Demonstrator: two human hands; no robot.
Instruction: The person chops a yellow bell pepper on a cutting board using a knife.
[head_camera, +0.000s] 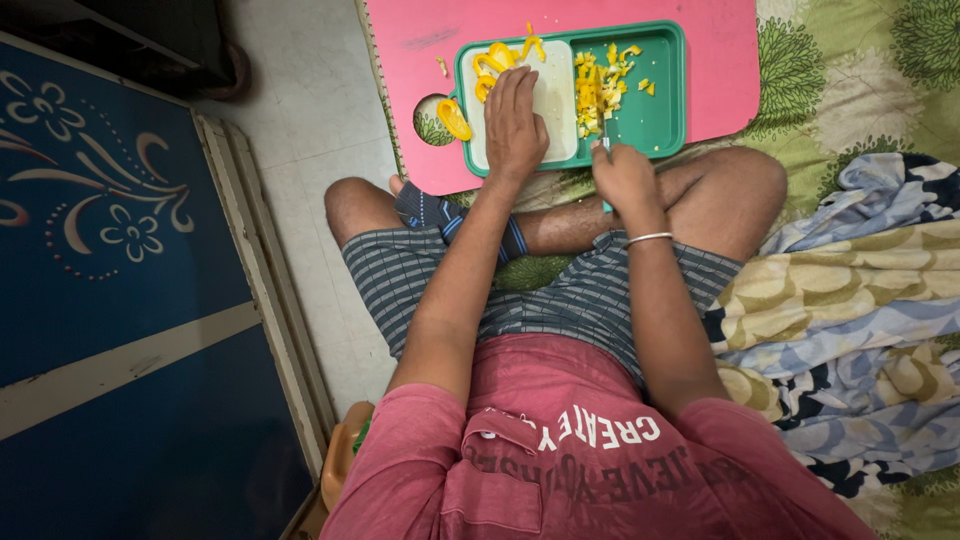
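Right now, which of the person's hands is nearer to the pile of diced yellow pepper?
The right hand: it sits just below the diced pile. The left hand rests flat to the pile's left, by the yellow pepper strips.

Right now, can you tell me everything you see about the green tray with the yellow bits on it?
The green rectangular plastic tray lies flat on a big pink board, in front of the person's crossed legs. It has a raised rim and rounded corners. A white cutting surface fills its left part. Yellow pepper strips sit at the upper left, and small chopped yellow pieces are piled near the middle, a few scattered further right. The left hand presses flat on the white part; the right hand holds something thin at the front edge.
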